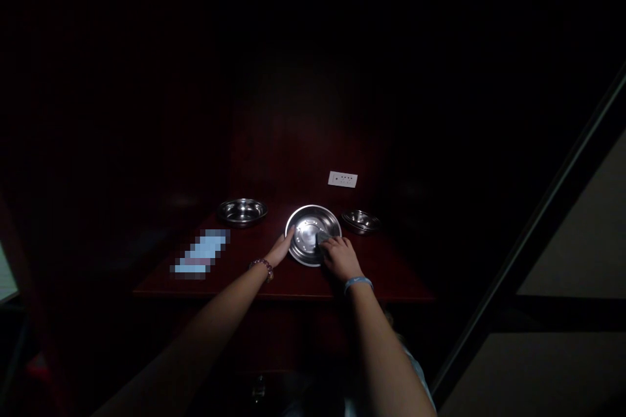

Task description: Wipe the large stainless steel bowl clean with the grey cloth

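A shiny round steel dish (304, 241) is tipped up toward me over the dark red tabletop. My left hand (280, 251) grips its left rim, with the thumb on the inner side and the other fingers hidden behind. At the dish's right side, my right hand (341, 257) is closed on a small greyish piece that looks like a cloth (323, 236), pressed against the inside. Its exact kind is too dark to make out. A beaded bracelet is on the left wrist and a pale blue band on the right.
One steel dish (243, 211) lies at the back left, and a stack of steel dishes (360, 221) at the back right. A blurred-out bright patch (201, 253) is on the left of the table (293, 290). A white socket plate (343, 179) is on the back panel.
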Demonstrator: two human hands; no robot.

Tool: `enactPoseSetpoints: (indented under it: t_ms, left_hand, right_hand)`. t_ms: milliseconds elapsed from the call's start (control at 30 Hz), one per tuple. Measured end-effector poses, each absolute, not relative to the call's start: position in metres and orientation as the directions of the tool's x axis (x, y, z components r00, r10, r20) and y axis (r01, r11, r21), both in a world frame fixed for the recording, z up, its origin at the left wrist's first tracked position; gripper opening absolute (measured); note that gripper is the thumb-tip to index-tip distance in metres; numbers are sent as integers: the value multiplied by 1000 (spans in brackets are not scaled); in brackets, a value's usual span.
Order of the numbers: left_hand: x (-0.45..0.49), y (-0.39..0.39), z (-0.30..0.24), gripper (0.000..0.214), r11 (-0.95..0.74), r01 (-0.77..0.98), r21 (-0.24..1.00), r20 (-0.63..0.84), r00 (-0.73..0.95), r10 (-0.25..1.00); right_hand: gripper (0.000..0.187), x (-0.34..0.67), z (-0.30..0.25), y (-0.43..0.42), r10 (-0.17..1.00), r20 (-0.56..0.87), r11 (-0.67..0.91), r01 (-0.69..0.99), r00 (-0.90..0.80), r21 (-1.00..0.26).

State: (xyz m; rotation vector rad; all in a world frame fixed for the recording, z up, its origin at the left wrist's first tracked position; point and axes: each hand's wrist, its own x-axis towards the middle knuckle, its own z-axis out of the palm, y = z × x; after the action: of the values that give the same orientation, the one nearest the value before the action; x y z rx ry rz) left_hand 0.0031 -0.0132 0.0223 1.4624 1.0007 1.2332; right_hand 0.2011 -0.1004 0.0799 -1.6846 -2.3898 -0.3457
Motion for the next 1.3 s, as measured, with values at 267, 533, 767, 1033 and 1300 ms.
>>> enactPoseSetpoints:
  t_ms: [267, 533, 767, 1033, 1300]
  left_hand:
    - [7, -13, 20, 63, -211, -63, 976, 218, 143, 965]
    - [11, -2, 16, 56, -215, -173, 961, 234, 92, 968]
    - [7, -7, 21, 33, -196, -130, 972, 194, -24, 981]
    - [6, -3, 15, 24, -228, -47, 972, 229, 7, 973]
    - [8, 2, 13, 21, -265, -17, 964, 266, 25, 964]
  right_hand:
    - [53, 216, 62, -97, 921, 297, 234, 968, -252, 95]
    - [64, 162, 45, -97, 979, 152, 137, 991, -135, -2]
    - [85, 125, 39, -99, 931, 158, 364, 873, -329, -324]
    - [79, 143, 45, -99, 916, 86, 393, 835, -392, -384]
    - [60, 176, 64, -105, 941, -41, 324, 932, -335, -163]
